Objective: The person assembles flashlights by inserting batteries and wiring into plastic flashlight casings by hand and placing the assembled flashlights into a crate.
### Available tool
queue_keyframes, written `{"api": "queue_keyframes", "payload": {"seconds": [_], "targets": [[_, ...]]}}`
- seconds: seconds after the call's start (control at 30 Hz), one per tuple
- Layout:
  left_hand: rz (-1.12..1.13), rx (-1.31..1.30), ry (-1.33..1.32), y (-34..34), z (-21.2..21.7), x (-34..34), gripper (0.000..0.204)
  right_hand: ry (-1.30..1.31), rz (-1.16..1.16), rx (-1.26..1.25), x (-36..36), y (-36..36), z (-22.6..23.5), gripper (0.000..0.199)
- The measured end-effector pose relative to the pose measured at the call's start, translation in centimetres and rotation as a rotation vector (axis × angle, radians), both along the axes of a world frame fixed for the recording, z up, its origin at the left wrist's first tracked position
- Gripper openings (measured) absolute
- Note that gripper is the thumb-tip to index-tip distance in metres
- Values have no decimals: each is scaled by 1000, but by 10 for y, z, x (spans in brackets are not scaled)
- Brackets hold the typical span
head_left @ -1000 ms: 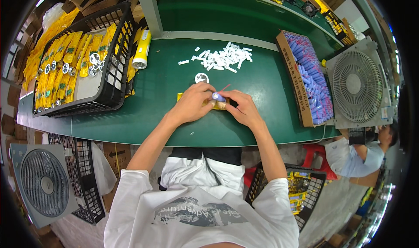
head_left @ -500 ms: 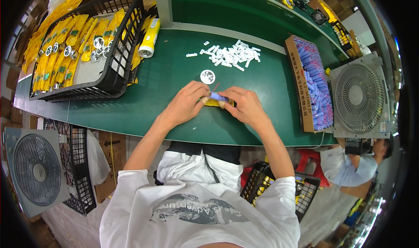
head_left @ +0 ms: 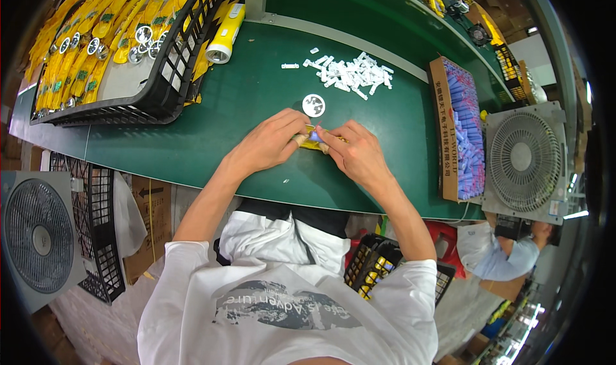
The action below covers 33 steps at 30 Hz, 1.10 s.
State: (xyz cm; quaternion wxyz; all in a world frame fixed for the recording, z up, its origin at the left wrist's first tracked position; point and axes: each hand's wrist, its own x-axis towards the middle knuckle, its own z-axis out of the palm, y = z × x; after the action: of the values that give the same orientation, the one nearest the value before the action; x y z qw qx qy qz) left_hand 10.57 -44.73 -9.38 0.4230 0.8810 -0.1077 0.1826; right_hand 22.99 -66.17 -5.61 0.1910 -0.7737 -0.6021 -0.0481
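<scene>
A yellow flashlight casing [head_left: 310, 145] lies on the green table between my hands, mostly covered by fingers. A purple cylindrical battery [head_left: 314, 136] sits in or against it; the fingers hide how deep. My left hand [head_left: 274, 140] is closed around the casing's left side, thumb against it. From the right, my right hand [head_left: 355, 148] has its fingers pressed onto the battery and its thumb at the casing's edge. Just beyond the hands lies a round white-rimmed reflector disc [head_left: 314, 105].
Small white plastic pieces [head_left: 356, 73] form a loose pile farther back. A black crate [head_left: 149, 105] of yellow casings stands left, beside a yellow-and-white flashlight [head_left: 226, 34]. Right are a carton [head_left: 449, 166] of purple batteries and a fan [head_left: 525, 161]. A co-worker [head_left: 500, 252] sits beyond.
The battery has gone down from above the casing to in or against it, and its red wire no longer shows. My right fingers have moved onto it. The whole view has shifted slightly.
</scene>
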Motion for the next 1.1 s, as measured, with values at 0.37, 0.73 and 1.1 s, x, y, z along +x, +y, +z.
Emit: {"api": "queue_keyframes", "payload": {"seconds": [0.37,0.73,1.1], "targets": [[117,120,209,-13,30,0,20,-93,59,13,4,-3,-1,38],[141,43,110,-10,11,-1,19,725,6,-13,43,1,31,28],[151,57,162,-16,16,5,18,273,-619,224,96,-8,-33,22]]}}
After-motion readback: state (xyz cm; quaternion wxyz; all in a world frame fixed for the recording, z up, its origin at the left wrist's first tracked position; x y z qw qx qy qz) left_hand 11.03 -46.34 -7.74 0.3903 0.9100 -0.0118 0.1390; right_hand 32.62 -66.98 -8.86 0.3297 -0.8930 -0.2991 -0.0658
